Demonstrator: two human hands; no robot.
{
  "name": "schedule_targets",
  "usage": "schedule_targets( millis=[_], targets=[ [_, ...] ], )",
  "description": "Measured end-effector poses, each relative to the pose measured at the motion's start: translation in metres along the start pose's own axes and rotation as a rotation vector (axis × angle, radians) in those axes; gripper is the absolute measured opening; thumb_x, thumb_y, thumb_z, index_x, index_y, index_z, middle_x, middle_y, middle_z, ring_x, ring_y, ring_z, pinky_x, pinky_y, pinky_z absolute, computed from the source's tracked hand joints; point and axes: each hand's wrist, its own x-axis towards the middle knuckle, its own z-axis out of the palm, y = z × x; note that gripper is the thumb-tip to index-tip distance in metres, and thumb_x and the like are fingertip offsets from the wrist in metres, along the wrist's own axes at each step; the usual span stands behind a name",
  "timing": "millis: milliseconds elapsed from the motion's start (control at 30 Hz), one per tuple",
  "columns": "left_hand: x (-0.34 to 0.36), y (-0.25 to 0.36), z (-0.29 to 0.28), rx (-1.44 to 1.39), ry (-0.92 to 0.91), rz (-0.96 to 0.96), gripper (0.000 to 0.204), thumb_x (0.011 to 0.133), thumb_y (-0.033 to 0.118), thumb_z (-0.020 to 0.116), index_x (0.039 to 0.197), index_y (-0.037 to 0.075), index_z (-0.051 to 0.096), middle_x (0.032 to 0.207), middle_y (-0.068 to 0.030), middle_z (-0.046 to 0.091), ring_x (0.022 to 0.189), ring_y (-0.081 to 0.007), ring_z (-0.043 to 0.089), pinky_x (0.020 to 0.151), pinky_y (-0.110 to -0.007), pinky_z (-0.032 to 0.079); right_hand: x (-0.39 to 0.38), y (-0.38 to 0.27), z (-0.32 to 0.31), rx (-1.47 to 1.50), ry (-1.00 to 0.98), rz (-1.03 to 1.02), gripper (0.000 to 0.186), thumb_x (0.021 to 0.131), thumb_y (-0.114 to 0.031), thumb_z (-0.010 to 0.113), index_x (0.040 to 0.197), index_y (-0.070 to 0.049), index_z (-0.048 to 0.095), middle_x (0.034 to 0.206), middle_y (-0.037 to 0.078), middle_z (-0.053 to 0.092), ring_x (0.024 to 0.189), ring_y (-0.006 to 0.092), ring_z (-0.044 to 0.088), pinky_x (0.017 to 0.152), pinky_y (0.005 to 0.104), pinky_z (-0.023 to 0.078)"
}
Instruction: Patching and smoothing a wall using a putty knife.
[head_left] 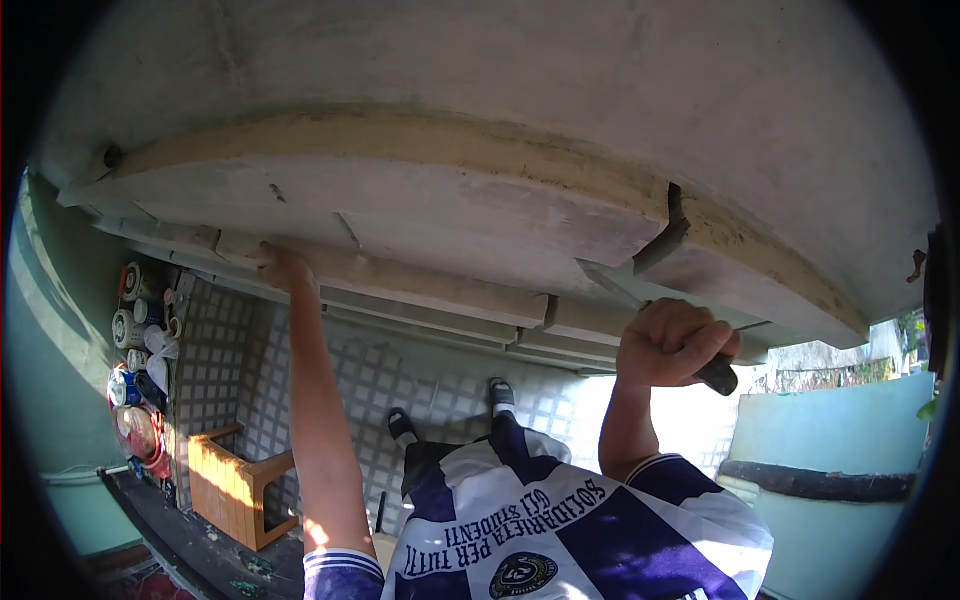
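My left hand [285, 268] reaches to a pale concrete ledge [385, 275] at centre-left, its fingers resting on the edge and apparently holding nothing. My right hand [672, 342] is closed round the dark handle of a scraper [718, 375] at right of centre. The scraper's flat metal blade [600, 277] points up-left, close under the long yellowish upper ledge [430, 145] and left of a dark vertical gap in it; whether it touches cannot tell. Further stepped ledges run behind and below both hands. A dull plastered surface [500, 55] fills the top of the view.
Paint cans and containers [130, 330] crowd a dark shelf [150, 510] at left. A wooden stool [225, 485] stands on the square-patterned floor [360, 370], near my sandalled feet. A pale green low wall [830, 420] with a dark band bounds the right, with sunlight beyond.
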Motion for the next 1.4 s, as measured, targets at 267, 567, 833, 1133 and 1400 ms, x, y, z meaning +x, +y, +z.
schedule_targets(
  millis=[267,567,833,1133,1400],
  targets=[
    [-0.002,0.003,-0.003,-0.005,-0.002,-0.032,0.086,0.093,0.055,0.051,0.135,-0.016,0.030,0.130,-0.0341,0.048,0.112,-0.0419,0.058,0.094,-0.048,0.052,-0.001,-0.005,0.007,0.047,0.054,-0.044,0.023,0.103,-0.017,0.042,0.083,-0.015,0.031,0.050,-0.001,0.034,0.036,0.0082,0.029,0.031,0.0241,0.027],
    [-0.005,0.003,-0.004,0.032,-0.011,-0.066,0.087,0.093,0.057,0.050,0.137,-0.014,0.027,0.132,-0.0346,0.046,0.114,-0.0425,0.057,0.094,-0.048,0.053,-0.013,0.008,0.012,-0.109,-0.072,-0.025,0.024,0.104,-0.017,0.042,0.083,-0.014,0.030,0.050,-0.001,0.035,0.037,0.0081,0.031,0.031,0.0243,0.027],
    [0.007,-0.006,-0.004,0.002,-0.025,-0.006,0.087,0.093,0.056,0.050,0.138,-0.014,0.024,0.132,-0.0350,0.045,0.113,-0.0422,0.057,0.094,-0.049,0.052,-0.003,0.002,0.008,-0.074,-0.085,-0.057,0.023,0.103,-0.018,0.044,0.088,-0.013,0.028,0.052,0.001,0.037,0.038,0.0080,0.035,0.032,0.0236,0.030],
    [0.004,-0.006,0.001,0.004,-0.016,-0.040,0.088,0.092,0.057,0.051,0.138,-0.015,0.026,0.132,-0.0342,0.046,0.113,-0.0417,0.057,0.095,-0.048,0.051,-0.014,0.013,0.018,-0.175,-0.155,0.077,0.029,0.102,-0.019,0.048,0.084,-0.013,0.026,0.051,0.002,0.038,0.037,0.0080,0.032,0.032,0.0236,0.027],
    [0.008,-0.011,0.001,-0.086,-0.060,-0.036,0.087,0.092,0.056,0.051,0.137,-0.015,0.026,0.130,-0.0343,0.048,0.113,-0.0434,0.057,0.095,-0.050,0.051,-0.013,0.010,0.027,-0.154,-0.231,-0.111,0.025,0.102,-0.016,0.045,0.083,-0.011,0.029,0.048,0.002,0.036,0.037,0.0080,0.032,0.031,0.0239,0.027]
  ],
)
